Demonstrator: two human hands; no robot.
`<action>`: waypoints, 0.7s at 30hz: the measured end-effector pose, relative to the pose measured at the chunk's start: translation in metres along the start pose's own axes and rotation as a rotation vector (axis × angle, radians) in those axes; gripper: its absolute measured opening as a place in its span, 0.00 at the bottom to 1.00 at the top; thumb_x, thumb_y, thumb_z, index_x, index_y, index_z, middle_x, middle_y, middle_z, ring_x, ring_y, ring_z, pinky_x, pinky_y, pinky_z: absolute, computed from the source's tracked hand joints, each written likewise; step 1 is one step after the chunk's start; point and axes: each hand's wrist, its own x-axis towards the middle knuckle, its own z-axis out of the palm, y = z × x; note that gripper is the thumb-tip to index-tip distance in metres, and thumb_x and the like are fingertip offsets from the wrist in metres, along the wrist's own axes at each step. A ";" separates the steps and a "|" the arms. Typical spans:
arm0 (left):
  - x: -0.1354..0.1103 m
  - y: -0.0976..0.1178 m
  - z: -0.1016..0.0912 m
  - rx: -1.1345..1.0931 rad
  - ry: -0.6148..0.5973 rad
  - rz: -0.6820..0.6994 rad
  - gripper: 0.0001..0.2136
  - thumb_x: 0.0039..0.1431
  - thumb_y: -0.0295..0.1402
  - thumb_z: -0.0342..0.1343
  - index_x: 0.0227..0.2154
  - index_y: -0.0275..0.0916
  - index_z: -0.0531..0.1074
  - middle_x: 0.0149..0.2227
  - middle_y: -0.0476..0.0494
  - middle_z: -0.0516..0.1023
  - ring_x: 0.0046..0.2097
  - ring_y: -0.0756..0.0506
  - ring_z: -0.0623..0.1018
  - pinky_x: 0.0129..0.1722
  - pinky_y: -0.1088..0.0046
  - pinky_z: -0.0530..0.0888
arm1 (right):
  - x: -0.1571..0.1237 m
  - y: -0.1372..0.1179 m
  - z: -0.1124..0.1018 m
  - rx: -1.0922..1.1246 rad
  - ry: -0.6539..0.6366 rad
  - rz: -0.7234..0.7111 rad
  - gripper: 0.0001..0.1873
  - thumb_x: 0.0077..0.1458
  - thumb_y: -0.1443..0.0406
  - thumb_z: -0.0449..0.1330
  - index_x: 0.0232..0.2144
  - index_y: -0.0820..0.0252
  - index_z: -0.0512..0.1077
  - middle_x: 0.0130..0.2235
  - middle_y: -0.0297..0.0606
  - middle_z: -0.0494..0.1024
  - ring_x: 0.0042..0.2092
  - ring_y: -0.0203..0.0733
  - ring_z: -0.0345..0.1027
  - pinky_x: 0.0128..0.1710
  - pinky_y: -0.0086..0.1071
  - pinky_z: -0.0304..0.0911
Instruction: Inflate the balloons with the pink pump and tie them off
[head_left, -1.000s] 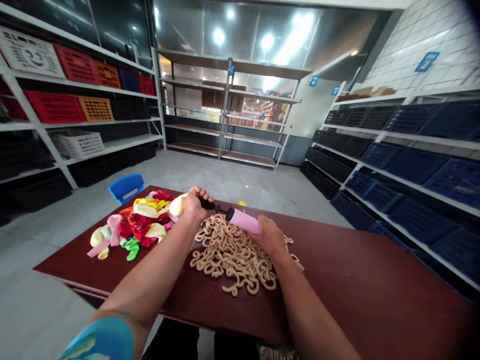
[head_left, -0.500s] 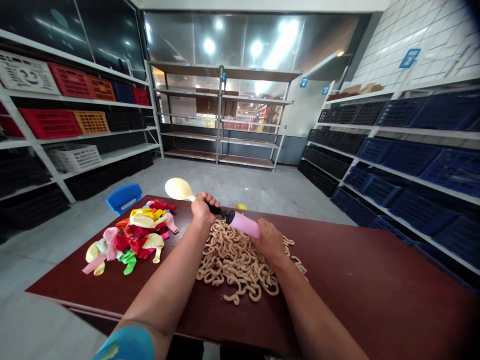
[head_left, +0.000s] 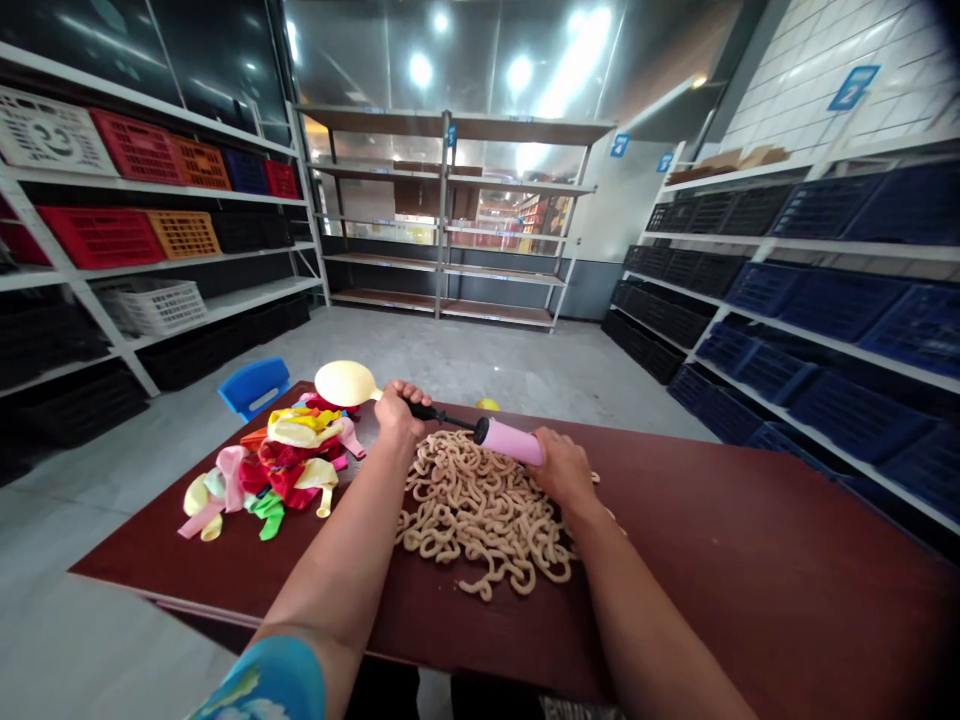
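Note:
A hand-held balloon pump with a pink barrel (head_left: pixel 513 441) and black rod (head_left: pixel 454 421) slants over the table. My left hand (head_left: pixel 401 408) is closed round its black handle end, where the neck of a partly inflated pale yellow balloon (head_left: pixel 345 383) comes out. My right hand (head_left: pixel 564 464) wraps the far end of the pink barrel. Below the pump lies a heap of tan, curly, rope-like pieces (head_left: pixel 480 520); what they are I cannot tell. A pile of limp coloured balloons (head_left: pixel 281 465) rests left of my left forearm.
The dark red-brown table (head_left: pixel 690 540) stretches to the right. A blue chair (head_left: pixel 255 386) stands behind its left corner, and something yellow (head_left: pixel 487 404) shows past the far edge. Shelves with crates (head_left: pixel 112 240) line the left, and dark blue crates (head_left: pixel 847 330) fill the right racks.
My hands have moved apart, so more of the black rod shows between handle and barrel. The balloon has shifted a little left with my left hand. The view has tilted slightly.

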 end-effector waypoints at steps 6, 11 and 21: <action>0.004 0.009 -0.005 -0.040 -0.032 0.013 0.08 0.45 0.22 0.43 0.21 0.39 0.51 0.17 0.55 0.49 0.16 0.55 0.55 0.18 0.77 0.55 | 0.001 -0.004 0.001 -0.039 0.025 0.008 0.16 0.45 0.66 0.59 0.39 0.58 0.63 0.40 0.39 0.71 0.41 0.42 0.59 0.36 0.31 0.49; -0.015 -0.014 0.003 -0.030 -0.077 -0.046 0.09 0.45 0.21 0.43 0.20 0.39 0.48 0.18 0.55 0.48 0.16 0.55 0.55 0.18 0.78 0.55 | -0.003 -0.019 -0.001 -0.046 0.081 -0.067 0.14 0.46 0.63 0.59 0.37 0.60 0.63 0.39 0.41 0.70 0.41 0.44 0.59 0.37 0.32 0.50; -0.008 -0.009 0.000 -0.010 0.001 -0.023 0.08 0.48 0.22 0.43 0.20 0.39 0.50 0.17 0.55 0.50 0.16 0.55 0.56 0.18 0.76 0.57 | 0.001 -0.009 -0.002 -0.053 0.065 -0.047 0.15 0.47 0.62 0.58 0.40 0.57 0.65 0.40 0.40 0.71 0.42 0.44 0.59 0.39 0.34 0.48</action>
